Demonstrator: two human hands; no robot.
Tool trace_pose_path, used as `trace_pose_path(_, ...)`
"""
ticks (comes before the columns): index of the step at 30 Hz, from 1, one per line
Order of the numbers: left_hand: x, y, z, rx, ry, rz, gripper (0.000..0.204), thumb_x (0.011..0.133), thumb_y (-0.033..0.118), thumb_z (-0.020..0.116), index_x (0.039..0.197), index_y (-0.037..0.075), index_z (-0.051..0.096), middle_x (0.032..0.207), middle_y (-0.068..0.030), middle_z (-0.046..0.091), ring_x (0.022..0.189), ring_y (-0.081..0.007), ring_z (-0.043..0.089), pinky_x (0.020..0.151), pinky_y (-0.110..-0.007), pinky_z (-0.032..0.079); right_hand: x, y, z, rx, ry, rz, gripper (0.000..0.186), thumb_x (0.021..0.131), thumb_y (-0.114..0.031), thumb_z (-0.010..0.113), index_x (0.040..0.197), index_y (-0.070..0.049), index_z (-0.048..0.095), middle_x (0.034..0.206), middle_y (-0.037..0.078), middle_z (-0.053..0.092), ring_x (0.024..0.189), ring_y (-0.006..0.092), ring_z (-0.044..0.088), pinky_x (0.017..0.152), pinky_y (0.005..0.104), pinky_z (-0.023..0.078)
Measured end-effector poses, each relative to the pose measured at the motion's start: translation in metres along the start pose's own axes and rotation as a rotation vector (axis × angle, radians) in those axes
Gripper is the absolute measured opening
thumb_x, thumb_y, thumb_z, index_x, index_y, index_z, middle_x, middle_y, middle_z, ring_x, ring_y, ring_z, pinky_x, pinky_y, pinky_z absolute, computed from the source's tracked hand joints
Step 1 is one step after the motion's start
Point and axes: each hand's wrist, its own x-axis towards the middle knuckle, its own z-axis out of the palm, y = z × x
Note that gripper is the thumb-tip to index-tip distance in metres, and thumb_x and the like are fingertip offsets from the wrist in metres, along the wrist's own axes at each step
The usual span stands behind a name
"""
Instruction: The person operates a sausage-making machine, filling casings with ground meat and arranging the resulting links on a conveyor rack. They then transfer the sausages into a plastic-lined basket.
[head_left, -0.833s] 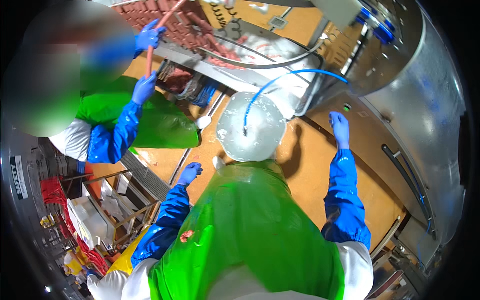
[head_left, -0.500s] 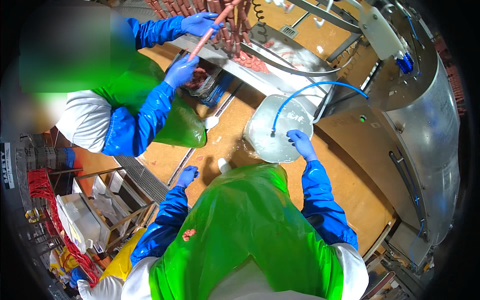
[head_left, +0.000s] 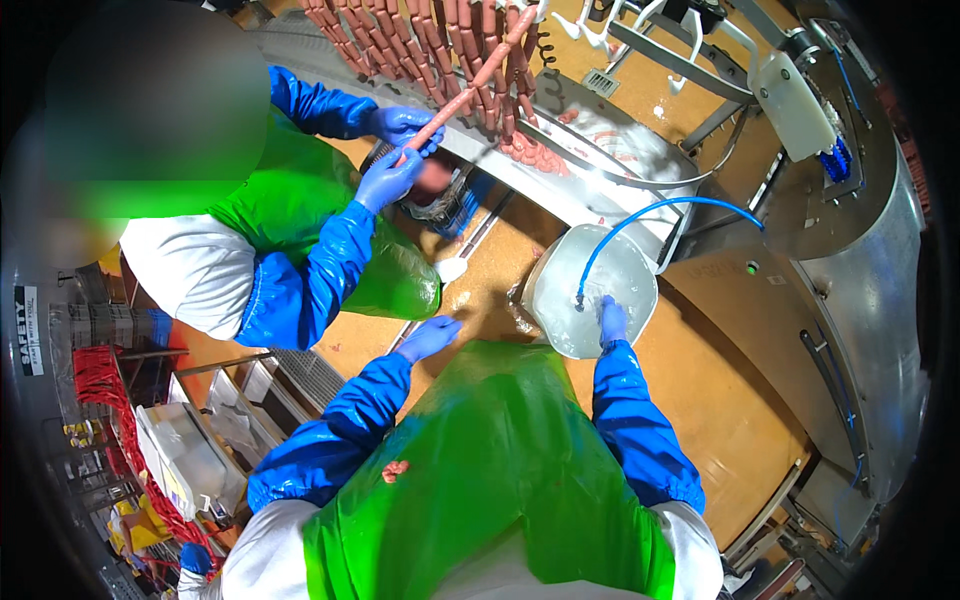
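Observation:
A round, whitish tub (head_left: 548, 305) of water stands on the floor in front of me. My gloved right hand (head_left: 613, 322) reaches over its near right side, fingers pointing down at the water and partly hidden; it holds nothing that I can see. A thin blue hose (head_left: 665, 201) arches from the metal machine into the tub, its end just left of that hand. My gloved left hand (head_left: 430, 338) hangs over the floor left of the tub, empty, with its fingers stretched out. A scrap of pink meat (head_left: 396, 471) clings to my green apron (head_left: 470, 450).
At the left a co-worker's gloved hands (head_left: 392, 178) hold a long sausage string (head_left: 468, 95). More sausage links (head_left: 425, 50) hang over a metal table (head_left: 555, 195). A big steel machine (head_left: 850, 290) stands at the right. A rack with plastic bins (head_left: 190, 455) is lower left.
My right hand has lowered toward the water, beside the hose end. My left hand has moved right and its fingers have straightened. The view has shifted; the co-worker's hands are closer together.

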Motion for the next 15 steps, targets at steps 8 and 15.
trace_pose_path(8, 0.11, 0.192, 0.099, -0.738, -0.271, 0.085, 0.045, 0.104, 0.036, 0.038, 0.123, 0.002, 0.06, 0.116, -0.0109, 0.066, 0.102, -0.0174, 0.061, 0.088, -0.031, 0.049, -0.06, -0.061, 0.027, -0.103, -0.498, -0.836, 0.027, 0.097, -0.018, 0.05, 0.108, 0.002, 0.065, 0.105, 0.014, 0.068, 0.097, 0.0254, 0.065, 0.089, 0.0385, 0.051)
trace_pose_path(15, 0.146, 0.228, 0.18, -0.316, -0.262, 0.327, 0.04, 0.104, 0.031, 0.041, 0.132, 0.005, 0.054, 0.122, -0.008, 0.063, 0.112, -0.0177, 0.058, 0.096, -0.035, 0.047, -0.009, -0.043, 0.019, 0.101, -0.018, -0.943, 0.019, 0.091, -0.009, 0.057, 0.106, 0.001, 0.064, 0.106, 0.007, 0.065, 0.092, 0.0153, 0.06, 0.082, 0.0302, 0.049)
